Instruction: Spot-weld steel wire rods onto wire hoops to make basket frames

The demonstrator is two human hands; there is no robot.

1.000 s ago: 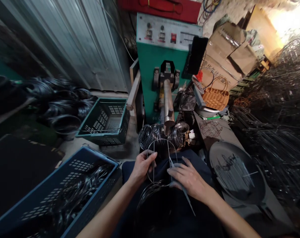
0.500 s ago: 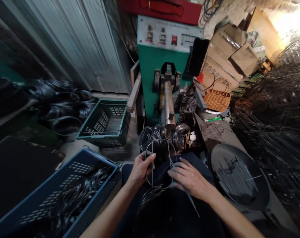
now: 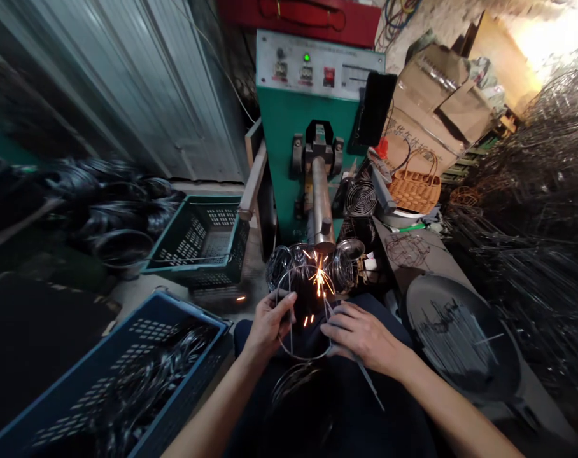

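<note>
A round wire frame (image 3: 304, 359) with straight wires across it is held under the electrode arm of a green spot welder (image 3: 322, 197). Orange sparks (image 3: 320, 281) burst at its far edge, just below the electrode tip. My left hand (image 3: 270, 326) pinches the ring's left side between thumb and fingers. At the right side, my right hand (image 3: 360, 334) is closed around several thin straight wires (image 3: 371, 385), whose ends stick out below the palm. Its fingertips are by the ring's right edge; the palm hides whether they touch it.
A blue crate (image 3: 140, 318) of bent wire pieces stands at the left, with a green crate (image 3: 193, 270) behind it. On the right, a dark pan (image 3: 494, 356) holds short wires. Wire coils (image 3: 279, 267) hang below the electrode. Wire stacks (image 3: 532, 254) crowd the far right.
Sparks have appeared where the ring meets the electrode, and a green light on the welder's panel has come on. Both hands keep their grips almost unmoved; the view has shifted slightly.
</note>
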